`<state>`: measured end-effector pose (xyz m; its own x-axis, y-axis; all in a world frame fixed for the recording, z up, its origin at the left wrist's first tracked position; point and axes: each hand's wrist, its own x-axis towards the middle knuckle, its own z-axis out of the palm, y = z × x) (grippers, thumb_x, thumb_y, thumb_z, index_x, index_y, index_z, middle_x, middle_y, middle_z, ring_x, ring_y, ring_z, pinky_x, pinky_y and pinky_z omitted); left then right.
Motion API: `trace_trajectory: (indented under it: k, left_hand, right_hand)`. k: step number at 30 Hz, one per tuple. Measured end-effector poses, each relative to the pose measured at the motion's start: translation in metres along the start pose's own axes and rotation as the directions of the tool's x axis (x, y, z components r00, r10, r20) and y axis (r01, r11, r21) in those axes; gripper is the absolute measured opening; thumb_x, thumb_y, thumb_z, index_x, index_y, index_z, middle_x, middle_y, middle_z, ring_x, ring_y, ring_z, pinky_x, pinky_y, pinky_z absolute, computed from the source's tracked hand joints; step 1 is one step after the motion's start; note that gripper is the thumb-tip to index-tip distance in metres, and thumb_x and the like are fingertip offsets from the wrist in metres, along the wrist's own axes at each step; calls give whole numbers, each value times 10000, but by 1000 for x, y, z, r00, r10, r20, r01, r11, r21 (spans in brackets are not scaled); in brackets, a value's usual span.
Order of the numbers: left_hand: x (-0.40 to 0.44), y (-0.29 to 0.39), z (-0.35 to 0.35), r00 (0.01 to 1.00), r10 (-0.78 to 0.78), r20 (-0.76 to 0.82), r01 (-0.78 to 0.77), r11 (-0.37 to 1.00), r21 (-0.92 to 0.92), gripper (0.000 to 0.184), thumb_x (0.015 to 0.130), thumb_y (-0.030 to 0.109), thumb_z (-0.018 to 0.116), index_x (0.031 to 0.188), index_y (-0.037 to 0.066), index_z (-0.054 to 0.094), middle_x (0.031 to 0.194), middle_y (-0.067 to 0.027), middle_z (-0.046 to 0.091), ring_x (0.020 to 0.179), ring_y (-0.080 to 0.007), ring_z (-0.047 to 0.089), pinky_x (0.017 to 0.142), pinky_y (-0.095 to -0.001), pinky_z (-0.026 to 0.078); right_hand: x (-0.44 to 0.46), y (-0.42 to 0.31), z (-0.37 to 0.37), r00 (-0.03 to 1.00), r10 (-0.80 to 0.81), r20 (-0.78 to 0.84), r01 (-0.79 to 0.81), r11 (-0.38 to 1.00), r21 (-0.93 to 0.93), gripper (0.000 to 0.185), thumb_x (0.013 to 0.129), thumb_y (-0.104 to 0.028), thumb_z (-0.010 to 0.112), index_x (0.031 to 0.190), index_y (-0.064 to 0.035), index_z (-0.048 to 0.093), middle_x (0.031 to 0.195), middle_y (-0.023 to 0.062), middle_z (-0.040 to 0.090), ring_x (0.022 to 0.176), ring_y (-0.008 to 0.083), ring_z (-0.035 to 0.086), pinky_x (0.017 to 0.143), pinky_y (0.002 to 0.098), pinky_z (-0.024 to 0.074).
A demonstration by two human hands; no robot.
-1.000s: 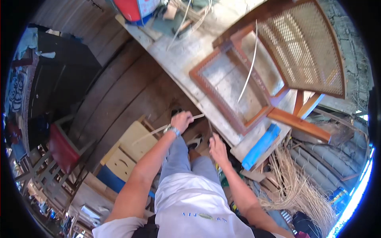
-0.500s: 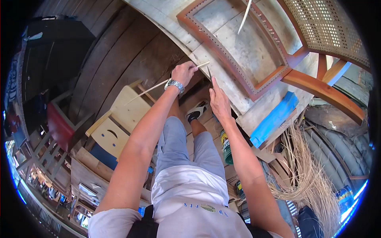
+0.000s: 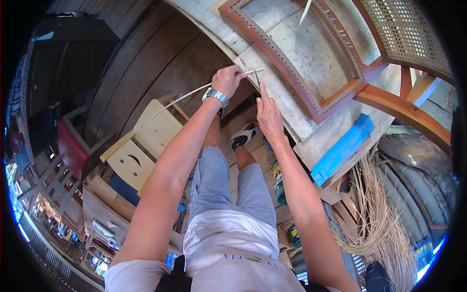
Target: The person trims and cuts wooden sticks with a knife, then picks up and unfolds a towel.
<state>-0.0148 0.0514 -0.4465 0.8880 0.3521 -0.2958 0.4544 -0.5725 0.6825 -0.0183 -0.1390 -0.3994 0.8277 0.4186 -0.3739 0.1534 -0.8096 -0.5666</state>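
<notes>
1. Left hand [image 3: 227,81]: closed, pinching a pale strip [image 3: 187,94] between thumb and fingers; metal-banded wristwatch [image 3: 216,96] at the wrist.
2. Right hand [image 3: 269,117]: fingers curled on a thin pointed blade [image 3: 257,78], forefinger extended along it; any handle hidden by the hand.
3. Pale strip: long, narrow, slightly bowed. Short end projects right of the left hand, over the edge of the workbench [image 3: 250,56]; long end trails left and near, above a small wooden chair [image 3: 129,163]. Blade tip meets or crosses the short end; whether it bites in, cannot tell.
4. Workbench: worn pale boards, far and right of the hands.
5. Chair frame [image 3: 279,63]: reddish-brown wood, on the workbench; open seat, rails drilled with small holes, several pale pegs in the right rail. Woven cane panel [image 3: 406,34] adjoining, far right.
6. Loose strip [image 3: 305,13]: 1, pale, its tip over the open seat, far side.
7. Blue piece [image 3: 343,149]: long, at the workbench's near right end.
8. Bundle of strands [image 3: 384,228]: tan, tangled, near right.
9. Small wooden chair: left; panel with 2 blue dots, 1 dark curve.
10. Red-seated chair [image 3: 73,148]: left. Black cabinet [image 3: 73,61]: far left.
11. Green container [image 3: 278,182]: just left of the right forearm.
</notes>
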Motion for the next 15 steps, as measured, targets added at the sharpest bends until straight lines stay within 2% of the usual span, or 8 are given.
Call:
trace_trajectory:
  k: [4,7,10,12,15]
  left_hand:
    - [1,0,0,999,36,-6,-36,999,0,215,878,293,735,891,79,710,786,-137,710,758,-329,695,698,-424,532]
    - [1,-2,1,999,35,-17,-34,999,13,211,883,280,729,880,71,707,778,-140,706,753,-330,693,696,-425,533]
    - [1,-11,2,994,107,-23,-108,994,-27,189,880,256,725,891,68,700,803,-137,707,760,-335,689,690,-423,534]
    - [0,-16,-1,977,210,-31,-210,978,-2,173,876,235,716,906,66,688,845,-130,706,775,-336,684,693,-429,538]
    - [-3,-14,-3,979,203,-25,-202,979,37,167,880,227,700,914,65,676,890,-129,704,800,-339,682,707,-435,545]
  right_hand:
    - [2,1,1,999,-24,-40,25,999,28,558,1024,-177,514,1551,-190,332,874,242,599,822,458,616,752,543,488]
    - [2,1,0,999,-29,-22,28,999,-25,586,1018,-170,518,1563,-205,305,872,241,602,802,457,621,730,546,500]
    - [3,0,0,1000,-13,27,16,993,-118,632,1010,-154,523,1580,-220,258,847,245,603,772,463,626,704,549,516]
    - [6,0,1,999,-22,42,29,984,-175,681,1005,-143,518,1597,-228,193,825,251,607,744,463,633,681,550,529]
    - [11,-2,2,998,0,69,14,979,-202,704,1003,-137,505,1605,-224,150,820,267,617,726,464,640,667,549,537]
